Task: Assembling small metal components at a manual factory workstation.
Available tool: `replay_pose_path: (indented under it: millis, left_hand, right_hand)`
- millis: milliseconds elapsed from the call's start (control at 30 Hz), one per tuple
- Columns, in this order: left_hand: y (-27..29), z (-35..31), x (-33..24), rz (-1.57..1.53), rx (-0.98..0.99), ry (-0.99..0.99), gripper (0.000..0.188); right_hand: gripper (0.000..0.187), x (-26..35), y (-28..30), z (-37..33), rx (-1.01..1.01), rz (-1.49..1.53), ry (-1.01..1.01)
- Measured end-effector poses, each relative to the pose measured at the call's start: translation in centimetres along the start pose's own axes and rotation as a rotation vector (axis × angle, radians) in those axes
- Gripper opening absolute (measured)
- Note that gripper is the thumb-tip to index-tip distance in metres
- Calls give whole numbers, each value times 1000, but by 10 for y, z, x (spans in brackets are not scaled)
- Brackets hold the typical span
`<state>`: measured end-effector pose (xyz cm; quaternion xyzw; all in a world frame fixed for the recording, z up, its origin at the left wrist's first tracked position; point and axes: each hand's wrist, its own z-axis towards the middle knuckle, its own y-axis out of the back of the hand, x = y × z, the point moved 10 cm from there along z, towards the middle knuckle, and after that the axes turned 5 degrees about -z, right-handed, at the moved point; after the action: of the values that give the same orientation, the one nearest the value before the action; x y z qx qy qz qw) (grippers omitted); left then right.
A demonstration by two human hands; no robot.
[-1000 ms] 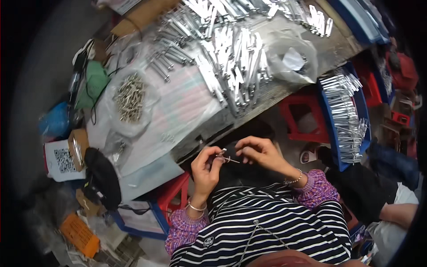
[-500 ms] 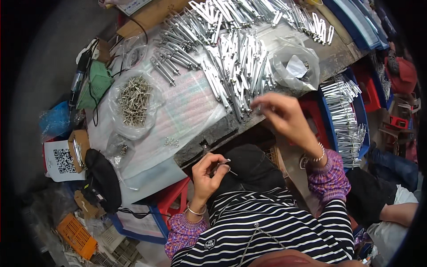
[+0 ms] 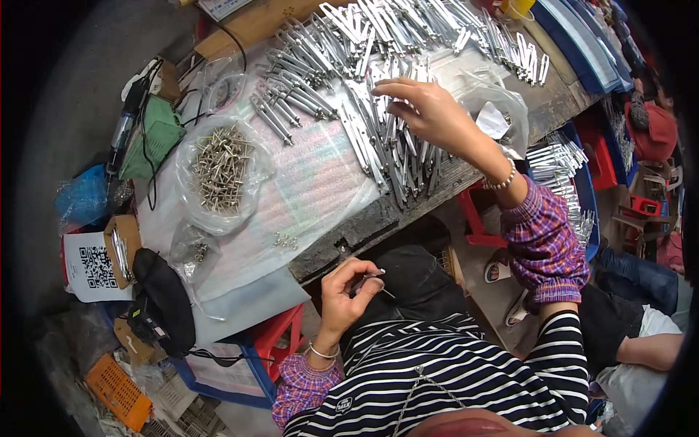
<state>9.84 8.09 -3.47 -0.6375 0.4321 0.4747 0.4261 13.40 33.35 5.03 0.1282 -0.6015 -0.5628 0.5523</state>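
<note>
Over my lap my left hand (image 3: 348,295) is closed, thumb and fingertips together, on a small metal pin (image 3: 389,294) whose thin end sticks out. Most of the piece is hidden by the fingers. My right hand (image 3: 431,116) is above a pile of long silver metal strips (image 3: 371,138) on the bench, its fingers stretched out and apart, and nothing shows in it. More silver metal parts (image 3: 306,62) with dark ends lie fanned across the far side. A few tiny metal bits (image 3: 284,240) lie loose on the plastic sheet near the bench's front edge.
A clear bag of screws or rivets (image 3: 222,169) sits at the left, with a smaller bag (image 3: 195,251) before it. Another clear bag (image 3: 502,116) lies right of the pile. Past the bench's right end stands a blue bin (image 3: 595,197) of silver parts. A power screwdriver (image 3: 122,138) is far left.
My right hand has moved forward and left, from the bench's front edge to over the pile of metal strips. My left hand stays over my lap with the metal pin.
</note>
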Motion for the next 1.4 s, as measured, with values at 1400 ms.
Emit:
replay_pose_path:
  millis: [1400]
  left_hand:
    - [-107, 4, -161, -346, 690, -303, 15]
  right_hand:
    - [18, 65, -81, 4, 221, -462, 800]
